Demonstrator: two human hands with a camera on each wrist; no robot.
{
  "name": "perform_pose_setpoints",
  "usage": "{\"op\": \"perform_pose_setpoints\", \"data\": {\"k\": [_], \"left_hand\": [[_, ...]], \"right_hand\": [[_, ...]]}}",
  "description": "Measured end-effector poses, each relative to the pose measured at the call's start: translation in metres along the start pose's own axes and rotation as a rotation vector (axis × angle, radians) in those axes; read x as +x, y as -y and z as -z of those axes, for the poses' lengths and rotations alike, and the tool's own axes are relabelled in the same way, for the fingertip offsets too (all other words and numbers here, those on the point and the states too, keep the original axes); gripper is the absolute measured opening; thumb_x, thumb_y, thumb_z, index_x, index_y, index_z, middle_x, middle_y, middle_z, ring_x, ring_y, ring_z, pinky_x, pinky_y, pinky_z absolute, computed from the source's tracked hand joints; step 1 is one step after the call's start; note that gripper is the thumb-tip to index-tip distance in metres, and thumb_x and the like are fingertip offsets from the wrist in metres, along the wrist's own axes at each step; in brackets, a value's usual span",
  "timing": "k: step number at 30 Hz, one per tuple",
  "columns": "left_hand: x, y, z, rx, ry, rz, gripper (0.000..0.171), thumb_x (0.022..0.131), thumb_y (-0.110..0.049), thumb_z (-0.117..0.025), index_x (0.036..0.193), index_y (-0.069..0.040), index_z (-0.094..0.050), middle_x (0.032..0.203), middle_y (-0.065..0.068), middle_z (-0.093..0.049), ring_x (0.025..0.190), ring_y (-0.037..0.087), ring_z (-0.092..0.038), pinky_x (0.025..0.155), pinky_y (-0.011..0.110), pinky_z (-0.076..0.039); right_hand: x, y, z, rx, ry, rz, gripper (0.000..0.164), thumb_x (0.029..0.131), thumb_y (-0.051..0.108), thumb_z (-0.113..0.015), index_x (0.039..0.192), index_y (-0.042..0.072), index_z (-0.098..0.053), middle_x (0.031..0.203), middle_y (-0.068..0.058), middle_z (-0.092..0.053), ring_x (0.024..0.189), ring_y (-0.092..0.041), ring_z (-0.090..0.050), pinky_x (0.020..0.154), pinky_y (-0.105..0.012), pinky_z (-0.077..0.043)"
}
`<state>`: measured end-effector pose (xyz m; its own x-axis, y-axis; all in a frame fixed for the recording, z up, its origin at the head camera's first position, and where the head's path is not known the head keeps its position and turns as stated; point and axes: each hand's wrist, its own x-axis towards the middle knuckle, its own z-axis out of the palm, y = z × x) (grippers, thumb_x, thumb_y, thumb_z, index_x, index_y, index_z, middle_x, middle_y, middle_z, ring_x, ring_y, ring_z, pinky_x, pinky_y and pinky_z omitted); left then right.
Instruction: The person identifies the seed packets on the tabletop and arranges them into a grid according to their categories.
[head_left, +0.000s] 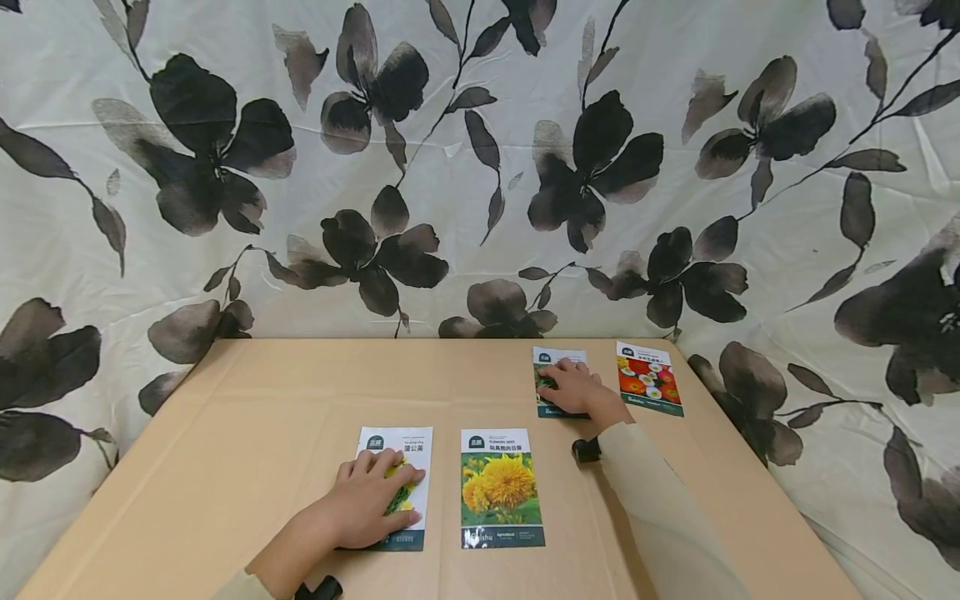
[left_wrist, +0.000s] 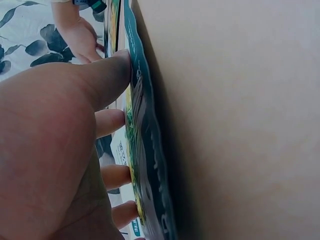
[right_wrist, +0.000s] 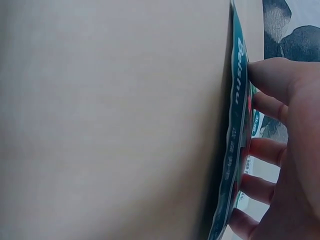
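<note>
My left hand rests on a seed packet with yellow flowers at the table's near side. Its fingers are spread, and in the left wrist view the thumb and fingertips touch the face of the packet. Farther off to the right, my right hand lies over another seed packet, hiding most of its picture. In the right wrist view, the spread fingertips and thumb press on that packet, which shows a dark teal lower band and some red.
Between the hands, nearer me, lies a seed packet with large yellow blooms. A packet of red and white flowers lies right of my right hand, by the table's far right corner. The tan table meets a floral cloth behind.
</note>
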<state>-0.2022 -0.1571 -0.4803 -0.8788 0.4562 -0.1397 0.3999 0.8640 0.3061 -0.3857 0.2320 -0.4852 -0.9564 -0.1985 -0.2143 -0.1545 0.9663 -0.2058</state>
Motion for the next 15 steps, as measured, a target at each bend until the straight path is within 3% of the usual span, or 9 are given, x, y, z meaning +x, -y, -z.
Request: {"op": "perform_pose_setpoints", "data": {"k": [15], "left_hand": [[-0.008,0.004,0.005,-0.025,0.007,-0.031,0.057,0.090,-0.059,-0.069,0.140,-0.031,-0.061,0.151,0.011,-0.047,0.132,0.040,-0.040,0.099,0.064,-0.034]], "right_hand": [[-0.017,0.022,0.004,0.010,0.009,-0.007,0.054,0.103,0.050,-0.054,0.153,0.029,-0.048,0.158,-0.014,-0.038,0.139,-0.042,-0.036,0.110,-0.067,-0.032]]}}
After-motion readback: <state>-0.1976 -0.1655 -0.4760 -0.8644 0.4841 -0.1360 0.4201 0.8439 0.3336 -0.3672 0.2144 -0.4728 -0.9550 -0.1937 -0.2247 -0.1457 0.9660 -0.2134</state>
